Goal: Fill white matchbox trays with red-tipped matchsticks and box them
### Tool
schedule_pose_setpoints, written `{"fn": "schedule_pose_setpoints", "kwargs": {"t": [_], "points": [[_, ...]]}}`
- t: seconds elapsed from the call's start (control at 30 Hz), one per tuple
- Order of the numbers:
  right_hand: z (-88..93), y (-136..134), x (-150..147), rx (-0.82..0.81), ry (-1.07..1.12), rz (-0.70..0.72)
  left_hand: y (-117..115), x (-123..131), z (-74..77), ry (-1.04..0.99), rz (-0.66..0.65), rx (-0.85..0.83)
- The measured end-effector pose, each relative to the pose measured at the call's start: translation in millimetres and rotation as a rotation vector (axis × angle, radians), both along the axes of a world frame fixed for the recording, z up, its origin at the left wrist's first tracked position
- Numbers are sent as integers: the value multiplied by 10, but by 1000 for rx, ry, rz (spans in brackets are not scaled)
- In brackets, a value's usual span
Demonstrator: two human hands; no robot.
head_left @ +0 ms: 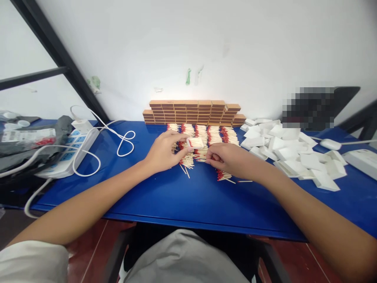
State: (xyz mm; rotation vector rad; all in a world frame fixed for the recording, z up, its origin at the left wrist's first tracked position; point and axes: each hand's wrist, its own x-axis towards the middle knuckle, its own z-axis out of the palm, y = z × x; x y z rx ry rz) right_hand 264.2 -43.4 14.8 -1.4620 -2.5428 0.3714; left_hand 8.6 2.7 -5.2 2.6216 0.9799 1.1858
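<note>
Between the thumb and fingers of my left hand (166, 151) is a small white matchbox tray (195, 142), with red-tipped matches lying in it. Just right of the tray, my right hand (225, 157) is closed with its fingers curled in. Whatever it may hold is hidden. Under and around both hands, loose matches (230, 135) lie in several long piles, their red heads lined up along one side. A few strays (185, 171) have slid out toward me. My hands cover parts of the piles.
Brown matchboxes (188, 112) are stacked against the wall behind the matches. Many white trays (294, 151) are heaped at right on the blue table (176, 200). A power strip (69, 153) with white cables (126, 143) lies at left. A dark device, partly blurred, stands back right.
</note>
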Motion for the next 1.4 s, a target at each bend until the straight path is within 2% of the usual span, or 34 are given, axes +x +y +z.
{"fn": "schedule_pose_setpoints", "kwargs": {"t": [0.6,1.1,1.4], "points": [[-4,4,7,-32,13,51,-5,3,23,21,1,-20],[-85,5,2,-25,46,75,-8,-7,18,36,-5,-12],[26,-82,8,-19,111,101,-15,-8,18,45,-29,-12]]}}
